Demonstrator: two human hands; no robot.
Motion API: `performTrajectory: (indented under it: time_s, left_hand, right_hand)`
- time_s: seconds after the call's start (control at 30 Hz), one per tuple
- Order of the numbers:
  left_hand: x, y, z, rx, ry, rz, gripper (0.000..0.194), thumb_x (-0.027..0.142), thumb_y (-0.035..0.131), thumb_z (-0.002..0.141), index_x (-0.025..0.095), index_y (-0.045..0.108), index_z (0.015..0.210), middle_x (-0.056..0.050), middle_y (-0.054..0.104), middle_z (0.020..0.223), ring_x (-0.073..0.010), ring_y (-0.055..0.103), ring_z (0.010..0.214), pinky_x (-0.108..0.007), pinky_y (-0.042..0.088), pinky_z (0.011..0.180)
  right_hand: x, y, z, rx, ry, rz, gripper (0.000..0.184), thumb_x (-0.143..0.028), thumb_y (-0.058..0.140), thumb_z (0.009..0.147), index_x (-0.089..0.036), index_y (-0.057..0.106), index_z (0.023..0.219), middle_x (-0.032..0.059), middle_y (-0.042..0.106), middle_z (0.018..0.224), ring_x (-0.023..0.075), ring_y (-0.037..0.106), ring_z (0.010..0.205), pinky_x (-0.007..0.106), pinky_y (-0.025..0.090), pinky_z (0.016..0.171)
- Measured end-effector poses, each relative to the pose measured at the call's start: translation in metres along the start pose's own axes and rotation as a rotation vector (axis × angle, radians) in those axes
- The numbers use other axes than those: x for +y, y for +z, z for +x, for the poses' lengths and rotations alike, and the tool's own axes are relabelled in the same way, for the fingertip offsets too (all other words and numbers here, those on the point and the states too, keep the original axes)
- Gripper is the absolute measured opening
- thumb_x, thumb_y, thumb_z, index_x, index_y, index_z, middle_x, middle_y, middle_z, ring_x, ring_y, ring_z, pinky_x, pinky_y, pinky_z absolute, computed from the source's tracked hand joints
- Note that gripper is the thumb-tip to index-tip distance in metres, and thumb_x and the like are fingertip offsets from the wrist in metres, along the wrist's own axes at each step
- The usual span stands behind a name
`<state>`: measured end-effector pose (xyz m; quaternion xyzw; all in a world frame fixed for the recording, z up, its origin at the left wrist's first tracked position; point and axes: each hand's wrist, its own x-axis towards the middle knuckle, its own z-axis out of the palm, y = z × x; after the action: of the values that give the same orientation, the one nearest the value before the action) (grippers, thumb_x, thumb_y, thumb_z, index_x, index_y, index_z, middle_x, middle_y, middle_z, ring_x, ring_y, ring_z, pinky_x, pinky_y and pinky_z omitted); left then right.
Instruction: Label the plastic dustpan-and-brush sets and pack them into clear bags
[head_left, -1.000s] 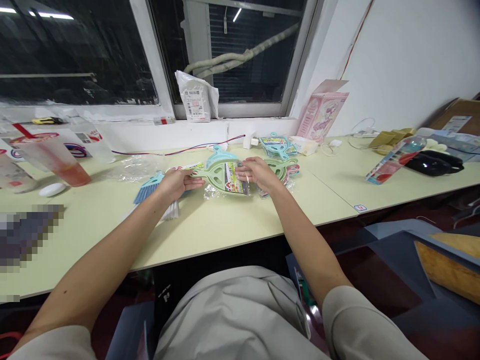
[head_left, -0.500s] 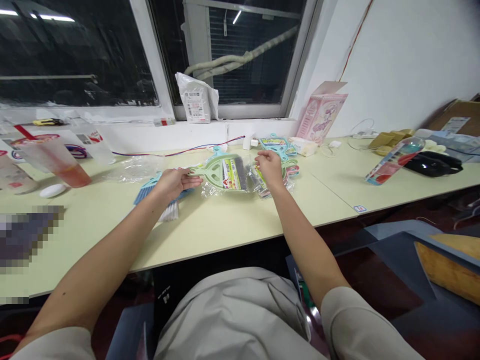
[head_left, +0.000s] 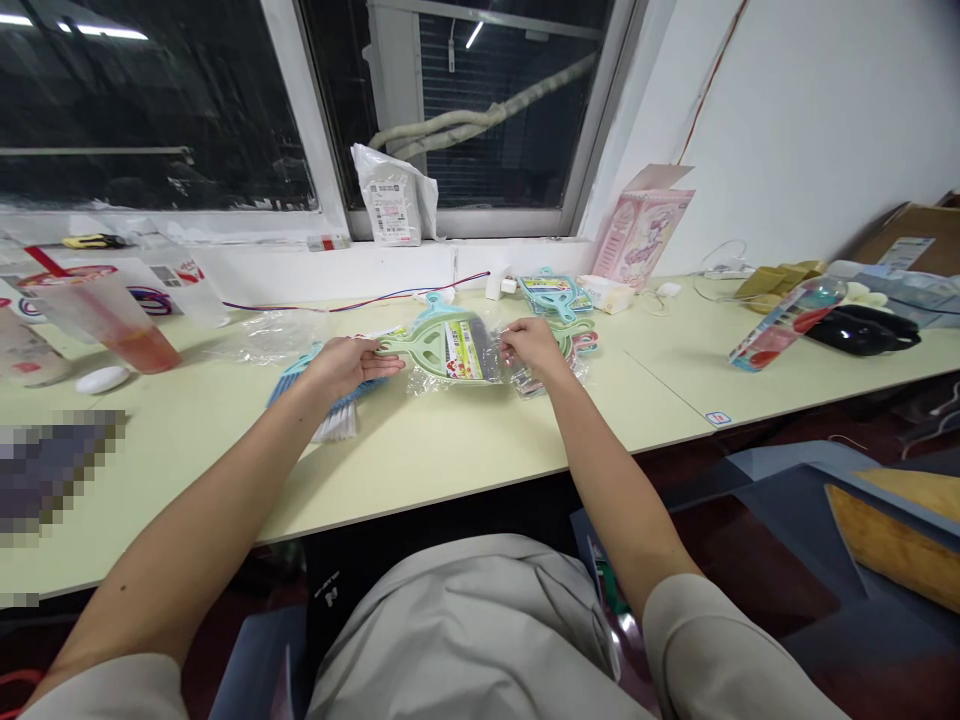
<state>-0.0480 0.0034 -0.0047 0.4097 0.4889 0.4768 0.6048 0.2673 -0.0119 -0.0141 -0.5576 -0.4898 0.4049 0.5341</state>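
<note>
A small light green dustpan [head_left: 429,348] with a colourful label is held above the table by its handle, between the thumb and fingers of my left hand [head_left: 346,368]. Clear plastic wrap [head_left: 431,384] hangs around the pan's wide end. My right hand [head_left: 531,345] is closed in a pinch at that end, on the edge of the plastic wrap; its fingertips are partly hidden. Under my left hand lie blue brushes [head_left: 289,380], one showing white bristles [head_left: 337,424]. Behind my right hand are more packed dustpans, green [head_left: 576,328] and blue [head_left: 553,292].
Drink cups [head_left: 124,325] and a white oval object [head_left: 103,380] stand at the left of the pale table [head_left: 450,450]. Crumpled plastic [head_left: 274,335] lies further back. A pink box [head_left: 645,225] leans at the wall, and a tilted bottle [head_left: 787,322] is at the right.
My right hand has moved slightly left and down, closer to the dustpan's wide end. My left hand keeps its hold on the handle, almost unmoved.
</note>
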Motion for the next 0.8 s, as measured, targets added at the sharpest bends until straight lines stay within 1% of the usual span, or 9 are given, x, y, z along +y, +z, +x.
performTrajectory:
  time_s: [0.1, 0.2, 0.3, 0.4, 0.53, 0.6, 0.67, 0.73, 0.8]
  left_hand:
    - [0.006, -0.001, -0.005, -0.002, -0.059, 0.094, 0.015, 0.002, 0.063, 0.084, 0.006, 0.062, 0.098, -0.028, 0.077, 0.088, -0.0335, 0.08, 0.081, -0.039, 0.069, 0.074]
    - [0.014, -0.007, -0.015, -0.058, -0.146, 0.266, 0.013, 0.006, 0.067, 0.079, 0.009, 0.065, 0.091, -0.026, 0.077, 0.087, -0.0332, 0.08, 0.08, -0.038, 0.069, 0.071]
    - [0.021, -0.02, -0.033, -0.18, -0.218, 0.492, 0.01, 0.017, 0.074, 0.076, 0.013, 0.067, 0.081, -0.024, 0.078, 0.086, -0.0302, 0.079, 0.075, -0.032, 0.066, 0.063]
    - [0.02, -0.032, -0.055, -0.316, -0.26, 0.699, 0.016, 0.027, 0.077, 0.073, 0.017, 0.066, 0.071, -0.019, 0.078, 0.082, -0.0252, 0.076, 0.065, -0.025, 0.056, 0.047]
    - [0.009, -0.031, -0.08, -0.517, -0.298, 0.889, 0.02, 0.03, 0.072, 0.076, 0.017, 0.064, 0.063, -0.016, 0.078, 0.076, -0.0192, 0.07, 0.053, -0.02, 0.04, 0.037]
    - [0.003, -0.024, -0.087, -0.628, -0.323, 0.957, 0.022, 0.03, 0.069, 0.078, 0.017, 0.064, 0.062, -0.014, 0.077, 0.073, -0.0171, 0.067, 0.049, -0.02, 0.036, 0.036]
    - [0.0, -0.016, -0.092, -0.72, -0.343, 1.008, 0.025, 0.033, 0.066, 0.081, 0.017, 0.066, 0.062, -0.013, 0.077, 0.071, -0.0156, 0.064, 0.046, -0.021, 0.03, 0.035]
    - [0.004, -0.01, -0.096, -0.81, -0.369, 1.074, 0.03, 0.039, 0.065, 0.084, 0.017, 0.068, 0.065, -0.012, 0.075, 0.067, -0.0153, 0.06, 0.042, -0.022, 0.024, 0.035]
    - [0.014, -0.006, -0.098, -0.928, -0.393, 1.165, 0.034, 0.045, 0.064, 0.087, 0.018, 0.07, 0.069, -0.01, 0.071, 0.059, -0.0152, 0.054, 0.037, -0.024, 0.025, 0.036]
  right_hand:
    - [0.007, -0.002, 0.005, -0.014, -0.043, -0.124, 0.014, -0.005, 0.065, 0.079, -0.016, 0.062, 0.072, 0.0005, 0.064, 0.058, 0.0117, 0.058, 0.046, 0.019, 0.044, 0.039]
    - [0.009, -0.002, 0.005, -0.067, -0.018, -0.24, 0.014, -0.005, 0.064, 0.079, -0.016, 0.063, 0.071, 0.0015, 0.066, 0.059, 0.0131, 0.061, 0.048, 0.019, 0.044, 0.039]
    - [0.01, 0.0, 0.004, -0.15, -0.025, -0.328, 0.016, -0.006, 0.064, 0.082, -0.017, 0.062, 0.07, 0.001, 0.066, 0.059, 0.0137, 0.063, 0.049, 0.02, 0.047, 0.043]
    - [0.012, 0.005, 0.005, -0.278, -0.031, -0.377, 0.017, -0.007, 0.065, 0.083, -0.018, 0.062, 0.07, 0.0004, 0.066, 0.058, 0.0141, 0.064, 0.049, 0.022, 0.05, 0.048]
    - [0.015, 0.019, 0.006, -0.388, -0.029, -0.5, 0.011, -0.011, 0.063, 0.087, -0.018, 0.063, 0.079, 0.0002, 0.065, 0.058, 0.0158, 0.064, 0.051, 0.024, 0.05, 0.053]
    - [0.014, 0.028, 0.007, -0.416, -0.1, -0.675, 0.009, -0.012, 0.062, 0.089, -0.018, 0.067, 0.084, 0.0023, 0.069, 0.065, 0.0152, 0.064, 0.053, 0.025, 0.049, 0.056]
    - [0.011, 0.036, 0.011, -0.417, -0.213, -0.882, 0.011, -0.012, 0.062, 0.09, -0.018, 0.071, 0.087, 0.006, 0.074, 0.08, 0.0152, 0.065, 0.062, 0.025, 0.046, 0.061]
    - [0.007, 0.042, 0.017, -0.414, -0.335, -1.046, 0.013, -0.012, 0.063, 0.09, -0.019, 0.074, 0.091, 0.0087, 0.076, 0.096, 0.0169, 0.068, 0.076, 0.025, 0.044, 0.067]
    - [0.002, 0.047, 0.024, -0.437, -0.428, -1.13, 0.015, -0.015, 0.063, 0.092, -0.02, 0.076, 0.097, 0.0099, 0.075, 0.109, 0.0189, 0.068, 0.089, 0.025, 0.043, 0.072]
